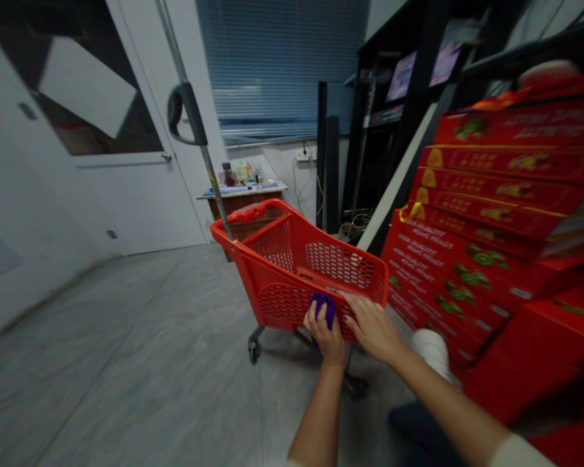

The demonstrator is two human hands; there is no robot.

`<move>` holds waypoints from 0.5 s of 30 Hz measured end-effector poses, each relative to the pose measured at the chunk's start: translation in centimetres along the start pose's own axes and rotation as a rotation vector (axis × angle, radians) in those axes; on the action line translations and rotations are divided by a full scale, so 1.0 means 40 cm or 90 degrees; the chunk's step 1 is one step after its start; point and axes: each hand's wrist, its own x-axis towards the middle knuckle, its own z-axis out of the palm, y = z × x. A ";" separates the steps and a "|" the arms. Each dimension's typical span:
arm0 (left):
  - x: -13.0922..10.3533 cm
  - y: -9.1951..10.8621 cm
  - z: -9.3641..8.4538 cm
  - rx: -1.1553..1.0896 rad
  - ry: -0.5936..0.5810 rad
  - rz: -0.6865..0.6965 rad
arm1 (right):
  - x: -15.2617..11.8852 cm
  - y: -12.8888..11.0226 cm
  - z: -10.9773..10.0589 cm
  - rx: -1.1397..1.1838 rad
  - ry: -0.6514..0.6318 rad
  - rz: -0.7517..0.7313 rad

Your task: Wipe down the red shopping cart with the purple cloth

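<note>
A small red plastic shopping cart (272, 259) with perforated sides stands in front of me on dark legs with casters. My left hand (325, 331) is closed around a bunched purple cloth (324, 307), which it presses against the near side of the basket, below the rim. Just to the right, my right hand (372, 324) grips the basket's top rim, fingers laid over the edge and thumb on the outer side. The basket's floor is partly hidden by its near wall. At the cart's left end rises a metal pole (211, 172) with a dark loop handle (187, 115).
Red printed boxes (467, 259) are stacked close on the right, with a white roll-like object (431, 350) beside them. A small table (246, 191) holding bottles stands behind the cart. Dark racks (370, 143) fill the back right; a white door (131, 201) is at left.
</note>
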 end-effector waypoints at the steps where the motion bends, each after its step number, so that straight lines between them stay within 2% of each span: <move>1: 0.018 -0.003 -0.008 -0.006 0.001 0.009 | -0.001 -0.004 -0.001 0.001 0.000 0.002; 5: 0.123 -0.010 -0.028 -0.019 0.103 -0.056 | -0.004 -0.040 0.005 0.029 -0.004 0.013; 7: 0.129 0.004 -0.032 -0.011 0.133 -0.089 | -0.003 -0.066 0.010 0.065 -0.019 0.022; 9: 0.084 0.024 -0.039 0.007 0.121 -0.078 | 0.001 -0.086 0.008 0.125 -0.043 0.013; 11: 0.009 0.041 -0.057 0.017 0.074 -0.034 | 0.011 -0.085 -0.006 0.196 -0.068 -0.028; 13: -0.052 0.047 -0.083 0.007 0.011 0.007 | 0.024 -0.058 -0.031 0.242 -0.085 -0.083; 15: -0.065 0.040 -0.107 0.001 -0.017 0.033 | 0.034 -0.010 -0.059 0.220 -0.089 -0.120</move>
